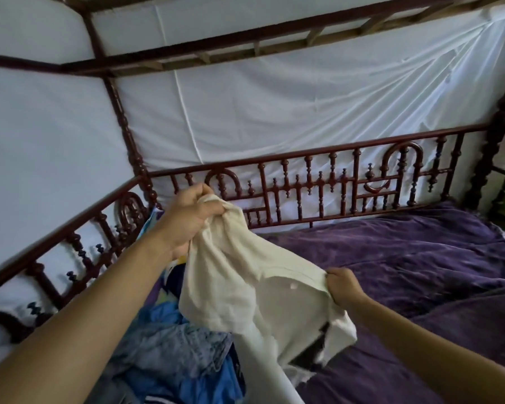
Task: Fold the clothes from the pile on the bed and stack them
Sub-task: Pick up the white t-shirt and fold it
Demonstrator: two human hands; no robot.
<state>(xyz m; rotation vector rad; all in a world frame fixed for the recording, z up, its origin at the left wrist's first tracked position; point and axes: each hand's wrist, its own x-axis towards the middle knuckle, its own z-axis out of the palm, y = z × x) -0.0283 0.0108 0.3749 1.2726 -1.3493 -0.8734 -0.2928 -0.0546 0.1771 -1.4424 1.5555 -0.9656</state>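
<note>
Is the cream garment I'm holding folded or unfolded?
Unfolded. The cream garment hangs loose and crumpled, gripped at its edges by the left hand and right hand.

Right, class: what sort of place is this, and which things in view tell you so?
Most likely a bedroom: a carved wooden bed frame, a purple blanket spread over the mattress, and a pile of clothes lying on it.

Two hands are counted: the left hand point(187, 220) at centre left and the right hand point(343, 287) at centre right. One cream garment point(245, 287) is seen mid-frame. One pile point(172, 354) of bluish clothes is found at lower left; its pieces cannot be counted. One purple cover point(405, 258) and two carved rails, a back rail point(333, 182) and a side rail point(43, 275), are noted.
</note>
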